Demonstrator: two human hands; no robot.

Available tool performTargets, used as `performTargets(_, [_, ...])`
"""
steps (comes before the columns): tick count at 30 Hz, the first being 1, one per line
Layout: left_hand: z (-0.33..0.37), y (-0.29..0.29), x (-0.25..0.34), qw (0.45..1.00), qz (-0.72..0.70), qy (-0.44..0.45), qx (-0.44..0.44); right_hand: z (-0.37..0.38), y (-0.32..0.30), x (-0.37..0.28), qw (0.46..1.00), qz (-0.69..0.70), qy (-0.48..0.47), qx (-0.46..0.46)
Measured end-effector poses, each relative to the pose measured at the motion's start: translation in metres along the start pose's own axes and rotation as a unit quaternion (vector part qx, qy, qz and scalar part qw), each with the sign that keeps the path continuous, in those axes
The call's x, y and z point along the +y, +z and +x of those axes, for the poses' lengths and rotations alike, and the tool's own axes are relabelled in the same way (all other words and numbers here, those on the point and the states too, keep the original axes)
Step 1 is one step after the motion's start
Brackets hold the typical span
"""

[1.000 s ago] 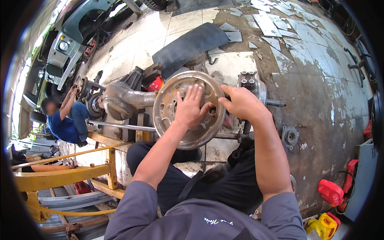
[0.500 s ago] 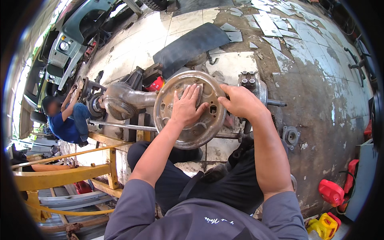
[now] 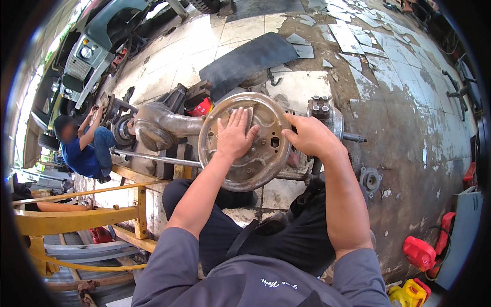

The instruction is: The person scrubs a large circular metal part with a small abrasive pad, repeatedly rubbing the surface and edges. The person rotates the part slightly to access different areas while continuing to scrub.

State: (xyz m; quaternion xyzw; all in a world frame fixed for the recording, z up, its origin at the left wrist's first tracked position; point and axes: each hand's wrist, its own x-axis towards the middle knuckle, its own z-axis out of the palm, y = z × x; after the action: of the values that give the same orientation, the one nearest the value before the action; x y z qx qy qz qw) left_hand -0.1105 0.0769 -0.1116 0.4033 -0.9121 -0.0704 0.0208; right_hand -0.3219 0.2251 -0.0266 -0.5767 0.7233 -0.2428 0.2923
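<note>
In front of me stands a round, brownish metal brake backing plate [image 3: 258,171] with holes and raised shapes, its face toward me. My left hand [image 3: 236,135] lies flat on its upper left part, fingers stretched out. Under those fingers is a small, thin brownish sheet, perhaps sandpaper [image 3: 249,115], mostly hidden by the hand. At the plate's right rim my right hand [image 3: 310,134] is closed, thumb on the near face and fingers out of sight behind. Left of the plate runs a bulky metal axle housing [image 3: 156,127].
A metal hub with a shaft [image 3: 335,120] is just right of the plate. A yellow metal frame [image 3: 76,220] occupies the lower left. Another person [image 3: 84,148] crouches at the far left. Red [image 3: 420,253] and yellow [image 3: 406,294] containers stand at lower right; a dark curved panel [image 3: 245,61] lies beyond.
My left hand has slid slightly left across the plate with the thin sheet under it. My right hand keeps its hold on the rim. The whole view has shifted a little.
</note>
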Motion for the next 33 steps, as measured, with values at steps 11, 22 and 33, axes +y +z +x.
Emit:
performTargets(11, [0.004, 0.001, 0.016, 0.997, 0.044, -0.068, -0.005, 0.002, 0.002, -0.004, 0.999, -0.029, -0.014, -0.002])
performTargets(22, [-0.011, 0.003, 0.013, 1.0, -0.018, -0.01, 0.013, 0.001, -0.003, -0.011, 0.999, -0.023, 0.01, -0.026])
performTargets(33, [-0.008, 0.002, 0.01, 1.0, 0.015, -0.001, 0.022, 0.0, 0.004, -0.01, 0.999, -0.032, 0.005, -0.026])
